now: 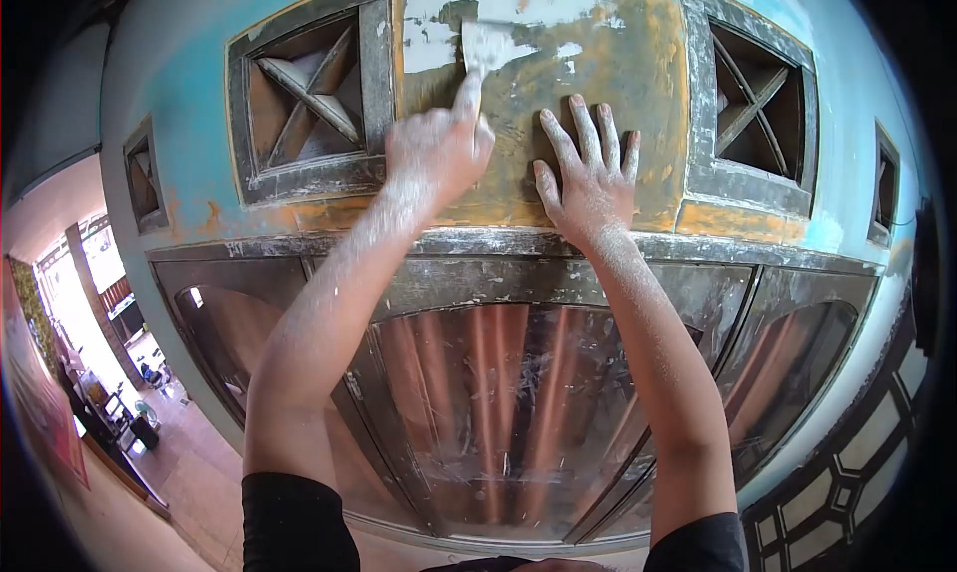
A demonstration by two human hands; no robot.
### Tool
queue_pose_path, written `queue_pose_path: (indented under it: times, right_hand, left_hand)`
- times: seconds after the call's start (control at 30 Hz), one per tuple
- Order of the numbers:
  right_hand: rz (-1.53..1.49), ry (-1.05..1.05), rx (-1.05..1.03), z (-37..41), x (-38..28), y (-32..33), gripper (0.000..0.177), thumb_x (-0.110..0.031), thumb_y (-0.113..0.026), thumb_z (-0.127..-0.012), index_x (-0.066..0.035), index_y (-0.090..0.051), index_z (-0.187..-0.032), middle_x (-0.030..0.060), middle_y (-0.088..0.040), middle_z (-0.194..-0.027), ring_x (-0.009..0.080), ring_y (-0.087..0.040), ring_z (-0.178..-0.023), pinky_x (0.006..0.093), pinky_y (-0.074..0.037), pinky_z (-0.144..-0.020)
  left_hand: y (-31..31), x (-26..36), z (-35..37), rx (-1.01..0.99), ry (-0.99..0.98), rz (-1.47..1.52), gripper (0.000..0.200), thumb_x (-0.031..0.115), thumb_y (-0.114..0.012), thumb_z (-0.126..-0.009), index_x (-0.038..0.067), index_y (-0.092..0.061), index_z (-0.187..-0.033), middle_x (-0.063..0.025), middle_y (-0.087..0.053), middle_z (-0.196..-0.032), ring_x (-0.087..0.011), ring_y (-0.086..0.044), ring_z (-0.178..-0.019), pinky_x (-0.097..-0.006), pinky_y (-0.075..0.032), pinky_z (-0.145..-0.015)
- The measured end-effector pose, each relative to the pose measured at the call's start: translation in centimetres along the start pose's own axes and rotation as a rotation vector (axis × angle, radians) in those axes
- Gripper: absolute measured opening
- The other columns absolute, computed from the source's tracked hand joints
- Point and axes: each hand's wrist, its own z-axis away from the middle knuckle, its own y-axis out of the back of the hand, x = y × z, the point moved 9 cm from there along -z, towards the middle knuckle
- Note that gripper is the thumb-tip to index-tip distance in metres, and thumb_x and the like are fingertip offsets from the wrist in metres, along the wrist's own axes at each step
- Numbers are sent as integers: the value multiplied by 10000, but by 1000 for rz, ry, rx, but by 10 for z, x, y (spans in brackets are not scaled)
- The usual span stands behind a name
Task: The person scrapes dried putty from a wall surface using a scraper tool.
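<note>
My left hand (435,151), dusted white, is closed around the handle of a scraper (485,47). Its index finger lies along the tool towards the blade. The blade rests against the upper wall, at the edge of a patch of white coating (429,48) with ragged borders. Around it shows a bare, brownish-green wall surface (518,123). My right hand (595,183) is pressed flat on that surface to the right, fingers spread, holding nothing. White dust covers both forearms.
Wooden vents with crossed slats flank the panel, a left vent (309,98) and a right vent (758,98). Below is a worn wooden ledge (498,241) above a glazed window (498,402) with reddish curtains. A bright doorway (85,283) opens at left; a patterned grille (842,482) stands lower right.
</note>
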Motion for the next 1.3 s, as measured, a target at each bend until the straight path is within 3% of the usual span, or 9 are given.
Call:
queue_pose_path:
  times: [0.13, 0.3, 0.4, 0.43, 0.47, 0.53, 0.83, 1.13, 1.3]
  right_hand:
    - [-10, 74, -20, 2, 4, 6, 620, -482, -561, -1000, -347, -382, -1578, 67, -282, -1680, 328, -244, -1559, 684, -126, -1237]
    - [-2, 84, 45, -37, 53, 30, 555, -468, -549, -1016, -307, -439, -1536, 92, -353, -1629, 327, -304, -1524, 602, -169, -1258]
    - [-57, 36, 133, -64, 86, 38, 547, -477, -533, -1028, -290, -446, -1535, 105, -392, -1610, 329, -318, -1514, 556, -193, -1259]
    - [-66, 50, 147, -71, 91, 37, 548, -483, -530, -1028, -292, -446, -1535, 101, -390, -1614, 323, -313, -1518, 568, -189, -1256]
    - [-76, 64, 161, -76, 95, 36, 549, -488, -528, -1028, -295, -447, -1535, 96, -387, -1618, 317, -307, -1523, 579, -185, -1254]
    - [29, 57, 172, -85, 93, 36, 549, -493, -525, -1027, -301, -449, -1535, 87, -381, -1625, 309, -299, -1529, 590, -181, -1251]
    - [176, 78, 314, -173, 93, 34, 571, -532, -503, -1029, -326, -429, -1555, 50, -377, -1645, 294, -281, -1547, 565, -166, -1261]
    - [122, 100, 263, -160, 90, 33, 566, -508, -524, -1027, -312, -439, -1552, 58, -357, -1651, 303, -289, -1539, 560, -166, -1261]
    - [107, 142, 308, -152, 88, 34, 551, -504, -534, -1010, -299, -480, -1519, 65, -395, -1624, 328, -329, -1519, 614, -189, -1245]
  left_hand:
    - [31, -9, -50, 85, 49, -83, 598, 364, -493, -974, 141, -437, -1526, -225, -750, -987, -399, -739, -924, -545, -575, -845]
    - [65, -4, -93, 162, -27, -172, 552, 396, -500, -986, 80, -535, -1437, -202, -728, -1168, -362, -715, -1088, -514, -570, -914]
    - [73, -4, -110, 181, -20, -226, 561, 434, -507, -985, 74, -549, -1413, -191, -727, -1184, -370, -707, -1109, -510, -565, -938]
    - [81, 1, -108, 318, -50, -235, 505, 425, -483, -1005, 86, -578, -1366, -231, -746, -1040, -370, -739, -962, -530, -565, -889]
    - [81, 0, -114, 321, -49, -237, 505, 425, -483, -1005, 86, -578, -1366, -231, -746, -1040, -370, -739, -962, -530, -565, -889]
    - [91, 2, -117, 176, 43, -78, 526, 365, -564, -937, -18, -599, -1295, -273, -706, -1186, -398, -689, -1124, -489, -536, -982]
    - [107, -7, -172, 215, 99, -89, 477, 359, -558, -936, -10, -649, -1224, -264, -712, -1163, -400, -681, -1135, -502, -526, -989]
    - [128, -30, -228, 281, 96, -175, 528, 385, -540, -948, -4, -639, -1292, -249, -696, -1245, -378, -671, -1183, -494, -510, -1027]
    - [145, -20, -229, 342, 148, -134, 554, 415, -531, -951, 3, -647, -1303, -251, -670, -1305, -368, -643, -1236, -492, -488, -1061]
